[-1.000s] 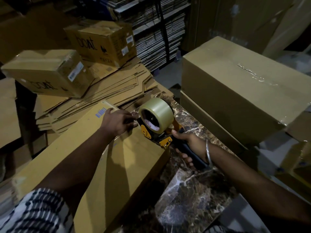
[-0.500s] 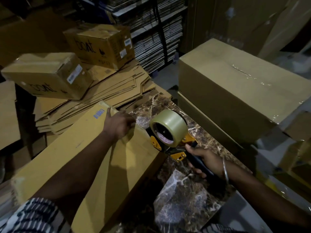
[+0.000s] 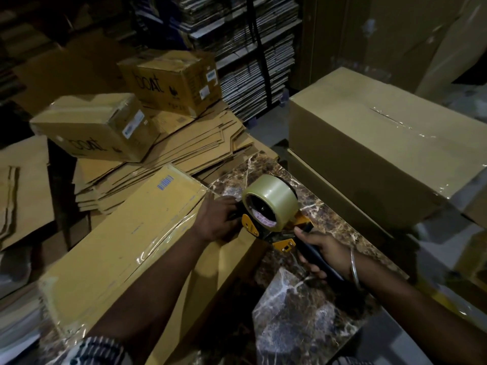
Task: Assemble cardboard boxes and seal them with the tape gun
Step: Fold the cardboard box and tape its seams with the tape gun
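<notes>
The right hand (image 3: 322,255) has its fingers curled round the tape gun (image 3: 274,214) handle at the far end of the box (image 3: 126,243) — left hand (image 3: 217,219) pinching at its nose, seemingly the tape end. Risk: tape folds onto itself or sits crooked — seam unsealed.

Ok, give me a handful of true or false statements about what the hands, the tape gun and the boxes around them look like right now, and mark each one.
1. The right hand grips the tape gun by its dark handle. True.
2. The left hand hangs idle, away from the long box. False: it rests on the box's top, right beside the tape gun's front.
3. The tape roll on the gun is clear and glossy. True.
4. The two boat-printed boxes stand on the marble table. False: they sit on a stack of flat cardboard.
5. The large box on the right is open on top. False: its top is closed, with tape along the seam.
</notes>
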Demonstrator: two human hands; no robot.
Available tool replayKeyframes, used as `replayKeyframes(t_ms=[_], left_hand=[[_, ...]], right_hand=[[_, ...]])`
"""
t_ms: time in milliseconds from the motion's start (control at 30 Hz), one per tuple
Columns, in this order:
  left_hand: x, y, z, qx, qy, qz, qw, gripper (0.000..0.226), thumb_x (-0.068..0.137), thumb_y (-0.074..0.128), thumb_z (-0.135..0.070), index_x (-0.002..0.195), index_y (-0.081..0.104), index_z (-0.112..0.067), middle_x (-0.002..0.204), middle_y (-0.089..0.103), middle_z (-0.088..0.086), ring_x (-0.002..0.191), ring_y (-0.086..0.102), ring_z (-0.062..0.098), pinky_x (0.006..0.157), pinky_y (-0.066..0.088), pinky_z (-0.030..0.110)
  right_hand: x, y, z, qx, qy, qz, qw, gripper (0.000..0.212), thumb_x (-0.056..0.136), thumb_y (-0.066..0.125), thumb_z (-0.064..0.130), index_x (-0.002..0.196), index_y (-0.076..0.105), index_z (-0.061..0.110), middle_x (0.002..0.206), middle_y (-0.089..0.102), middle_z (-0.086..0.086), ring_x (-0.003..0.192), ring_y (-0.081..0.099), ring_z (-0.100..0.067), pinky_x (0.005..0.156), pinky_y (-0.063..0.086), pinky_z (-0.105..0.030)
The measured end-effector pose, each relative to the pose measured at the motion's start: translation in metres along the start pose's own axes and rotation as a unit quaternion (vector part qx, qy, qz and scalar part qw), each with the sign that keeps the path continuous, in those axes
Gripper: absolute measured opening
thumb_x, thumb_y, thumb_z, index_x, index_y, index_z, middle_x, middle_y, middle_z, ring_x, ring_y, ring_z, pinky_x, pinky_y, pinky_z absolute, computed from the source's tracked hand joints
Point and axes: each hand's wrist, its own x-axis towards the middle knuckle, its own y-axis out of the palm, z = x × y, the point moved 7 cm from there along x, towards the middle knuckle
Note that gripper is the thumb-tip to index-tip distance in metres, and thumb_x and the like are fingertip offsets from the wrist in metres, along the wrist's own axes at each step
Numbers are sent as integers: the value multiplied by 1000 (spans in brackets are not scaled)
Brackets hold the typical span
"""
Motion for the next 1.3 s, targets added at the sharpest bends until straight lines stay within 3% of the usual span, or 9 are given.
replayKeyframes(t_ms=[133,233,400,800,900,1000,1133,1233,1300], left_hand=[[-7,-12,18,-20,-43,-3,999,63,85,30,-56,111,75,-21,129,66,-5,129,53,16,111,6,69],[-13,-16,25,-46,-76,1,996,69,81,26,-57,117,73,-22,139,59,-7,138,43,15,113,2,67],[-13,-14,27,-61,-100,12,993,71,83,21,-67,121,70,-31,135,60,-12,142,35,13,112,2,62],[-13,-5,26,-45,-116,31,992,55,94,25,-67,122,63,-40,137,57,-19,147,29,14,109,0,72],[-7,-6,10,-19,-103,13,994,39,99,32,-46,117,63,-31,130,62,-13,143,37,19,111,-1,71],[2,3,-14,-143,-46,0,989,57,96,27,-57,117,66,-21,116,69,-2,116,60,18,109,26,68],[7,25,-22,-89,-34,64,993,72,84,25,-63,122,68,-19,118,68,-1,118,57,21,119,3,60],[5,29,-22,-55,-6,74,996,69,80,28,-60,116,71,-20,119,65,-2,117,54,24,116,8,63],[5,27,-23,-63,2,65,996,65,80,29,-57,108,73,-18,116,65,0,113,54,27,111,15,66]], right_hand=[[-3,16,27,6,9,-4,1000,56,84,55,61,64,47,9,44,40,-3,32,30,-14,35,23,-19],[3,22,33,-1,13,8,1000,63,94,49,55,46,51,13,39,38,-3,28,30,-14,34,23,-17],[8,16,18,35,-53,20,998,51,85,65,55,66,51,10,50,44,-6,33,31,-15,34,23,-19],[-24,-2,-19,135,-101,21,985,36,92,52,29,61,64,14,46,49,-1,30,39,-10,31,29,-16],[-23,1,-25,138,-108,17,984,29,89,56,32,72,61,9,45,50,0,29,38,-9,30,27,-17],[-25,4,-27,141,-135,54,979,36,68,83,57,66,72,22,47,52,1,31,41,-8,32,29,-17],[-26,2,-35,142,-137,66,978,56,43,89,70,61,68,21,46,49,1,33,41,-8,33,30,-18],[-21,-1,-39,125,-124,51,983,73,46,88,71,70,54,11,48,46,0,34,40,-9,35,28,-19],[-19,1,-41,127,-122,62,982,66,51,87,69,67,55,14,48,43,0,34,38,-9,37,24,-21]])
